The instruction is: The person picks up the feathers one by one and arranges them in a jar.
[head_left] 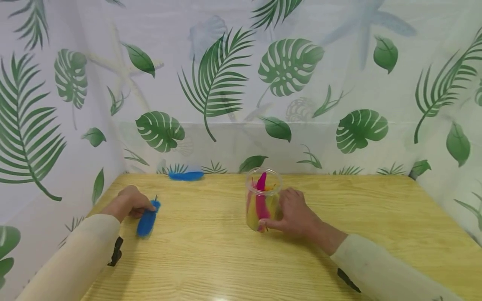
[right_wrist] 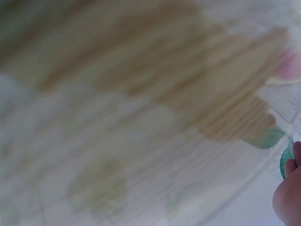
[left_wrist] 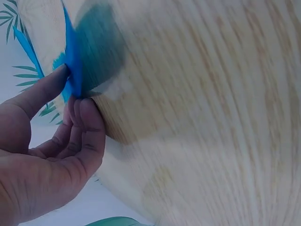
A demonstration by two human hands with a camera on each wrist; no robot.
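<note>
No text, label, brand, number or sign can be read on anything shown in the three views.

Table: my worktop, pale wood grain, slight sheen. Jar: clear glossy plastic. Feather: soft matt blue. Backdrop: smooth leaf-printed sheet. My sleeves: matt cloth.

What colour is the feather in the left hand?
Blue; the feather pinched by the left hand shows best in the head view.

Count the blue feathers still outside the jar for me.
2. One blue feather is pinched by the left hand near the table's left edge; another blue feather lies at the table's far edge. The jar may hide more.
</note>
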